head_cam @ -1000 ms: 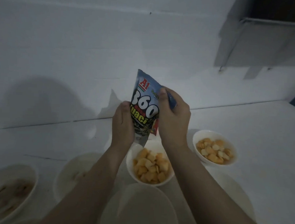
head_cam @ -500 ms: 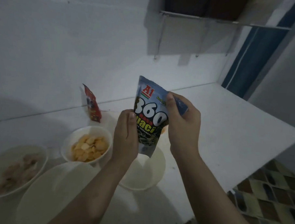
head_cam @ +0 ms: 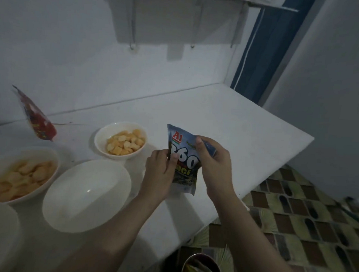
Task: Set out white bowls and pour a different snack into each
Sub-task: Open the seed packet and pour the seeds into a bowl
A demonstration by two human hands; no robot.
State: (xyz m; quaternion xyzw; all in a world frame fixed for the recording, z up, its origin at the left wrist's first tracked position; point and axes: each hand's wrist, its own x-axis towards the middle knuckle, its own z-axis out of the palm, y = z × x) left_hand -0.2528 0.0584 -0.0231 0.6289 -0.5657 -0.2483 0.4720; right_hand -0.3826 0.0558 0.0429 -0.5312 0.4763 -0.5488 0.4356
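Foil snack packet (head_cam: 183,160), light and crinkly, is held upright over the tabletop (head_cam: 226,125); left hand (head_cam: 159,170) and right hand (head_cam: 214,164) each pinch its upper edges, probably the best grip for tearing.

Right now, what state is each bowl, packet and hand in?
Blue snack packet: held upright, not pouring.
Left hand: pinching packet's left edge.
Right hand: gripping packet's top corner.
Empty bowl: nothing in it.
Far bowl: holds yellow snacks.
Left bowl: holds pale snacks.
Red packet: leaning against the wall.

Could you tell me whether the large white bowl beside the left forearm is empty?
Empty: the large white bowl shows only its bare, shiny inside.
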